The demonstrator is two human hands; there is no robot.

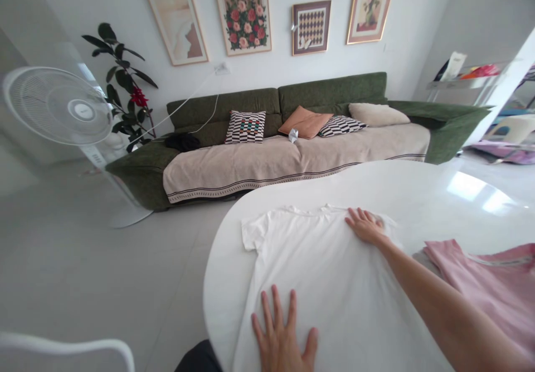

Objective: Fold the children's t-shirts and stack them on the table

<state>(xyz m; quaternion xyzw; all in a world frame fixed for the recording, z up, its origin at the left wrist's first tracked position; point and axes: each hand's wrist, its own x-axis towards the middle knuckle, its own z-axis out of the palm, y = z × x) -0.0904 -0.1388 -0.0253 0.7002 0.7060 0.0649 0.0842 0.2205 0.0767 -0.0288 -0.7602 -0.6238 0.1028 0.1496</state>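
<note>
White table point(225, 277); left hand point(284, 341), right hand point(366, 228) outstretched flat on shirt point(320, 271); green sofa point(334, 88) beyond

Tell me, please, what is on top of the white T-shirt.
The left hand and right hand rest on the white T-shirt; the parts directly beneath them are covered and cannot be seen.

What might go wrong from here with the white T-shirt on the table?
Slippage: the white T-shirt lies close to the rounded edge of the white table, so a sideways push from the left hand might drag it over.

Snag: the right forearm crosses in front of the pink garment in this view and may brush it.

Misjudged outline: white on white, so hem or sleeve folds could be missed.
</note>
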